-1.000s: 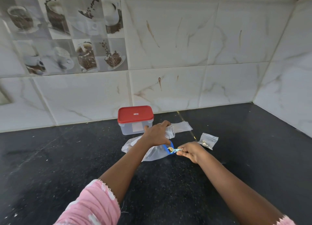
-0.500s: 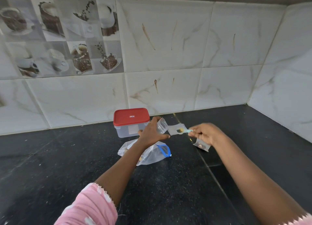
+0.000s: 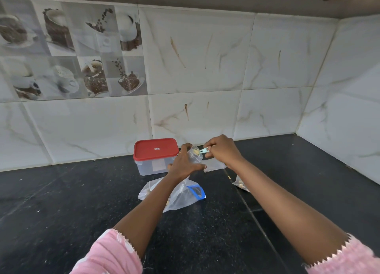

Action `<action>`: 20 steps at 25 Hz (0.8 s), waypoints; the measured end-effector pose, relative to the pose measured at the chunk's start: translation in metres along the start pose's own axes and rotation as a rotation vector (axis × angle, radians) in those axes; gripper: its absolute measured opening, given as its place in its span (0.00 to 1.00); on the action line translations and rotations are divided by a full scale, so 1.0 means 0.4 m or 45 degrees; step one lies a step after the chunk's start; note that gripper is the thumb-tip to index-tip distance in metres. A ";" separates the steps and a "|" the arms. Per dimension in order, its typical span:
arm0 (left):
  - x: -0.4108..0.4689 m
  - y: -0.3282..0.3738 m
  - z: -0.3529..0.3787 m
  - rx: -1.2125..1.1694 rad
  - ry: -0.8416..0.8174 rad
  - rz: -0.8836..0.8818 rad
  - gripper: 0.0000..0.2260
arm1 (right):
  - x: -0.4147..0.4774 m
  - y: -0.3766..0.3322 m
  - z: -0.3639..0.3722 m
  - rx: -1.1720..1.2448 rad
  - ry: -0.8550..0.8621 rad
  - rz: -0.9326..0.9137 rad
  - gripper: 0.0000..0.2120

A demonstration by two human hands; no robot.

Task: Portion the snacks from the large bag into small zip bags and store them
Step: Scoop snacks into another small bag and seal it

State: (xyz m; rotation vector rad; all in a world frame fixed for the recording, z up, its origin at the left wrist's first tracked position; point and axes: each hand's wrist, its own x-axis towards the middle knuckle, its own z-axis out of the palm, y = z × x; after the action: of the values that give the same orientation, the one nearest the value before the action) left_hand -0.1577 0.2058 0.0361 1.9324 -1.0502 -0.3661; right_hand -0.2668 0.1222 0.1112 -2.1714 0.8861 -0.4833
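Desk (image 3: 82,201): carries the red-lidded box (image 3: 155,150), my landmark.
Large bag (image 3: 183,199): just before the box; limp and light, I judge. I would take it by the blue zip edge.
Left grip (image 3: 182,165): right of the box, grasping the small zip bag (image 3: 195,156) near its mouth; the film looks thin and slippery.
Right grip (image 3: 224,151): further right, pinching the scoop (image 3: 204,150) at the bag mouth.
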 end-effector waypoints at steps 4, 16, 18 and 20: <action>0.002 0.005 -0.011 -0.128 0.032 -0.014 0.34 | -0.009 0.006 0.023 -0.392 -0.002 -0.364 0.19; 0.003 0.027 -0.014 0.244 -0.086 0.007 0.31 | -0.018 0.088 -0.036 0.080 0.358 -0.084 0.14; -0.002 0.034 -0.004 0.691 -0.304 0.064 0.30 | -0.024 0.142 -0.031 -0.177 0.153 0.082 0.14; -0.006 0.041 0.014 1.025 -0.488 0.088 0.30 | -0.046 0.188 0.008 -0.318 -0.071 0.177 0.12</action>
State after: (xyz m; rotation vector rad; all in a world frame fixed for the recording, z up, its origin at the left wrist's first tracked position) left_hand -0.1710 0.2003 0.0461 2.5787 -1.6939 -0.3027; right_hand -0.3114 0.0997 0.0518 -2.3135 1.1068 -0.2530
